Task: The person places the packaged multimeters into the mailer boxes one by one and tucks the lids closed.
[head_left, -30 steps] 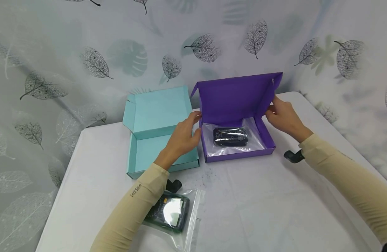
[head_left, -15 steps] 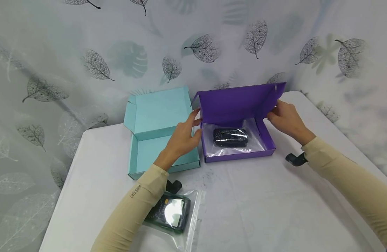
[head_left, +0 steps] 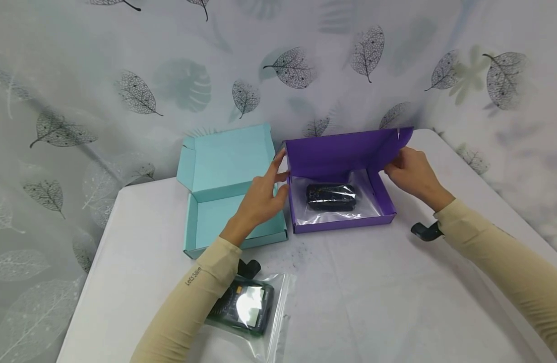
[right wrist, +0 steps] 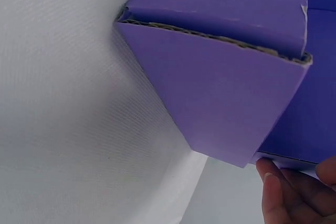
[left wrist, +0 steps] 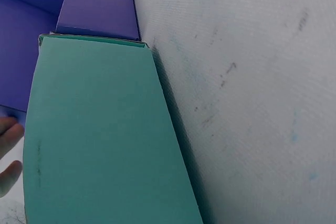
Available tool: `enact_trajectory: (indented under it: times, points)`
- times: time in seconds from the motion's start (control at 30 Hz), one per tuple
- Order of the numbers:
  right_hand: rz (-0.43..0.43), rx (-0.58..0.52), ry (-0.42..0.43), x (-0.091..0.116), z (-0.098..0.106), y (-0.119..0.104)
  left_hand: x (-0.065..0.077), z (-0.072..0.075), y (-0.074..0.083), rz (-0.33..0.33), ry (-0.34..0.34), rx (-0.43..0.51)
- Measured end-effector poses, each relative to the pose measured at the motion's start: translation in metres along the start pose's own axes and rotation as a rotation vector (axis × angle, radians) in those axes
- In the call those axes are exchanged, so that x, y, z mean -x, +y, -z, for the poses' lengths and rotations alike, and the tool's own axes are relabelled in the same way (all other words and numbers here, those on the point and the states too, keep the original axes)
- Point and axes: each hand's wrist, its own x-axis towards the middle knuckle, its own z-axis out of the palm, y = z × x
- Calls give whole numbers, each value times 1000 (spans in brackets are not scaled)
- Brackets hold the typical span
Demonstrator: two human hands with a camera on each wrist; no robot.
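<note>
A purple cardboard box (head_left: 344,223) stands on the table with its lid (head_left: 346,148) raised and leaning forward over it. In the box lies a black device (head_left: 331,196) in a clear plastic bag (head_left: 305,214); its kind is unclear. My right hand (head_left: 416,176) holds the lid near its right side, fingertips (right wrist: 273,190) behind and under its edge. At the lid's left side, my left hand (head_left: 262,199) reaches across the teal box (head_left: 233,156) with its index finger stretched upward. Its fingertips (left wrist: 8,135) are close to the purple lid; contact is hard to tell.
The teal box is open, directly left of the purple one. A zip bag (head_left: 278,312) holding a dark device with a shiny screen (head_left: 248,305) lies near the front, partly under my left forearm. A leaf-patterned curtain (head_left: 205,50) hangs behind the table (head_left: 373,292).
The purple lid has tilted down and forward. My right hand has moved slightly with it, and my left index finger has straightened upward along its left side.
</note>
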Motion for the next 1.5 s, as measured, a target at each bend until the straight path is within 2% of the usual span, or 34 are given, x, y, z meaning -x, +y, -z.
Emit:
enact_trajectory:
  times: [0.2,0.43,0.67,0.93,1.27,1.5]
  points:
    - [56,36,36,3,-2,2,2,1,0,-21,-2,-12]
    - [90,41,47,4,-4,3,2,2,-2,-15,1,-24]
    - [92,-16,30,7,-4,2,3,4,-4,-14,15,-15]
    - [89,-22,24,9,-5,3,1,11,0,-113,111,44]
    - [107,-27,24,11,-7,7,1,12,5,-245,247,66]
    - [139,-18,36,12,-9,9,0,12,8,-280,292,64]
